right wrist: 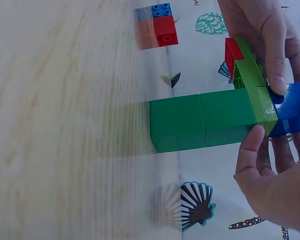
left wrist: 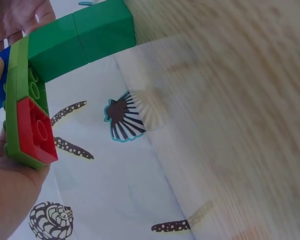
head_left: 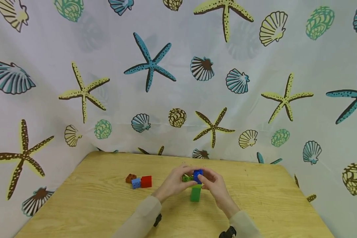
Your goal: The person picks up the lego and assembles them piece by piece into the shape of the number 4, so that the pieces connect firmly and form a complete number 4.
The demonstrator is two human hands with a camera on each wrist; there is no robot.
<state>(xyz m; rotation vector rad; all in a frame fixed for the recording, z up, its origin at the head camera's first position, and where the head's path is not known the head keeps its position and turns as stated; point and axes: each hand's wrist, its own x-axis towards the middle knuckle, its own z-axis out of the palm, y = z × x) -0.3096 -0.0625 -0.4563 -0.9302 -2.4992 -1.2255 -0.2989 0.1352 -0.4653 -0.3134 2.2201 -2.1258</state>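
Observation:
Two dark green bricks (right wrist: 202,120) form an upright column on the table. Light green bricks (left wrist: 20,85) lie across its top and jut out to the left, with a red brick (left wrist: 37,132) under the overhang. On top, over the column, sits a blue brick (head_left: 197,176). My left hand (head_left: 174,181) holds the blue brick from the left, its thumb against the near side. From the right, my right hand (head_left: 216,188) grips the blue brick too; its thumb is near the light green edge. Some fingertips are hidden behind the bricks.
Left of the hands on the wooden table (head_left: 101,198) lie a brown brick (head_left: 131,178), a lighter blue brick (head_left: 136,183) and a red brick (head_left: 146,181), close together. A white curtain (head_left: 172,92) printed with shells and starfish hangs behind the table.

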